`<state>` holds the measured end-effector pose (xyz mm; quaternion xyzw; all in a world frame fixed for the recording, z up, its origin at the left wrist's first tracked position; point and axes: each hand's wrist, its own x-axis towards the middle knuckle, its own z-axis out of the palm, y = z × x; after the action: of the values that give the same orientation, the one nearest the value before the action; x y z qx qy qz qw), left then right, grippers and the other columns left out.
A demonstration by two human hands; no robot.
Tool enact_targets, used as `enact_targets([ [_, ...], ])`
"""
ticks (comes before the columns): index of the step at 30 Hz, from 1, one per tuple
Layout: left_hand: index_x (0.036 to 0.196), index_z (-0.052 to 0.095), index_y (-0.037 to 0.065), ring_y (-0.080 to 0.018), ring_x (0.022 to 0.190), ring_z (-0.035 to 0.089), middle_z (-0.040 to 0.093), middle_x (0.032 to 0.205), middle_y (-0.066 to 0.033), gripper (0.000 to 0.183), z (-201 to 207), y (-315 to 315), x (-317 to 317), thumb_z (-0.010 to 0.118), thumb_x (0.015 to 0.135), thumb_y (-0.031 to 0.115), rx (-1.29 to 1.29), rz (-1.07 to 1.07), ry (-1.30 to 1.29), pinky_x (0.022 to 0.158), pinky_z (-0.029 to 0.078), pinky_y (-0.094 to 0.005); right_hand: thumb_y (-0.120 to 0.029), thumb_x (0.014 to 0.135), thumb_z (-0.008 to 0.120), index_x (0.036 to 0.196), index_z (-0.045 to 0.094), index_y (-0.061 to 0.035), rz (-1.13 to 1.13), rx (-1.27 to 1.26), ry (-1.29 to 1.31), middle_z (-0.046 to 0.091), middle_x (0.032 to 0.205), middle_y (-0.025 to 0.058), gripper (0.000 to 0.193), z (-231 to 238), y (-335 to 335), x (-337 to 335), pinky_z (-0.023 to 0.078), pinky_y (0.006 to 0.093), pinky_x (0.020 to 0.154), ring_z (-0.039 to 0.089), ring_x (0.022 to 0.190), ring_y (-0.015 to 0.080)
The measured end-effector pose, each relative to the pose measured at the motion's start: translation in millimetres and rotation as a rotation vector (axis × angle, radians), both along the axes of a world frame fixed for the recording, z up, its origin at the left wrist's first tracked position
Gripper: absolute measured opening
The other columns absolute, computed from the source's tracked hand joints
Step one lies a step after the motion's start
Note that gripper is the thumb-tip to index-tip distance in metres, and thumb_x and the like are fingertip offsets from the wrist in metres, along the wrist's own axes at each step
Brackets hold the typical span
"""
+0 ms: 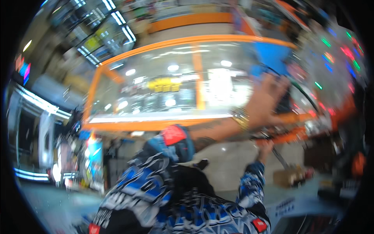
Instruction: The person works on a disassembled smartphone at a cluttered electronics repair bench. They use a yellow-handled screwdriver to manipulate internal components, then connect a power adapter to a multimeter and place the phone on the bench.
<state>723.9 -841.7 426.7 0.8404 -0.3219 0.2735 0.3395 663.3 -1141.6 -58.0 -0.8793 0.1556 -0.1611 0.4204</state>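
Note:
My left hand, with a gold-coloured watch on its wrist, reaches across the right end of an orange-framed glass display counter. Its fingers look spread and the thumb stands apart, though motion blurs them. A dark cable curves close by the fingertips, beside a blue panel or bag; contact cannot be made out. Lower down, my right hand is at the counter's near orange edge, small and smeared. By it a dark strip slants downward. Whether that hand grips anything is unclear.
Coloured lights glow in a pale, see-through bundle at the right. A cardboard box sits below on the right. Lit glass cases stand at the far left. Behind the counter is another orange-trimmed counter.

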Motion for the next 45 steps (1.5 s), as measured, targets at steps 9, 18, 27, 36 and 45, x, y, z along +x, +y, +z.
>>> enact_targets([
  [9, 0.136, 0.06, 0.005, -0.0432, 0.133, 0.053, 0.057, 0.135, -0.0221, 0.045, -107, 134, -178, 0.062, 0.093, 0.019, -0.018, -0.438, -0.035, 0.112, 0.037, -0.0671, -0.04, 0.105, 0.049, 0.129, 0.059, -0.0073, -0.009, 1.215, 0.67, 0.069, 0.112, 0.0075, 0.042, 107, 224, -165, 0.056, 0.0361, 0.084, 0.068, 0.102, 0.0213],
  [18, 0.124, 0.066, 0.007, -0.0353, 0.107, 0.062, 0.065, 0.117, -0.015, 0.046, -165, 343, -266, 0.065, 0.091, 0.039, 0.165, 0.118, 0.211, 0.093, 0.047, -0.0523, -0.028, 0.106, 0.049, 0.123, 0.06, -0.0039, 0.876, 1.347, 1.26, 0.069, 0.11, 0.0082, 0.031, 222, 504, -129, 0.056, 0.0349, 0.088, 0.067, 0.102, 0.0176],
  [27, 0.091, 0.072, 0.005, -0.0386, 0.078, 0.069, 0.074, 0.089, -0.0169, 0.023, -270, 505, -460, 0.059, 0.096, 0.022, -0.209, 1.426, 0.381, 0.072, 0.054, -0.0508, -0.019, 0.106, 0.056, 0.146, 0.047, -0.0015, 1.542, 1.011, 1.569, 0.064, 0.125, 0.0148, 0.045, 352, 719, -189, 0.054, 0.0384, 0.096, 0.067, 0.11, 0.0241],
  [36, 0.111, 0.068, 0.009, -0.0436, 0.101, 0.068, 0.07, 0.107, -0.0232, 0.03, -530, 444, -630, 0.053, 0.099, 0.032, -0.704, 1.768, 1.448, 0.088, 0.055, -0.0556, -0.015, 0.104, 0.058, 0.14, 0.053, 0.0035, 1.891, 0.817, 0.883, 0.07, 0.112, 0.0108, 0.041, 300, 1028, -312, 0.057, 0.0303, 0.083, 0.07, 0.093, 0.0175],
  [45, 0.149, 0.05, 0.017, -0.0379, 0.14, 0.044, 0.047, 0.153, -0.018, 0.054, -734, 449, -652, 0.05, 0.1, 0.039, -0.407, 1.27, 1.726, 0.111, 0.034, -0.0643, -0.003, 0.092, 0.075, 0.128, 0.057, 0.0074, 1.8, 0.618, 0.24, 0.068, 0.096, 0.0072, 0.042, 167, 1291, -366, 0.053, 0.023, 0.068, 0.065, 0.079, 0.0095],
])
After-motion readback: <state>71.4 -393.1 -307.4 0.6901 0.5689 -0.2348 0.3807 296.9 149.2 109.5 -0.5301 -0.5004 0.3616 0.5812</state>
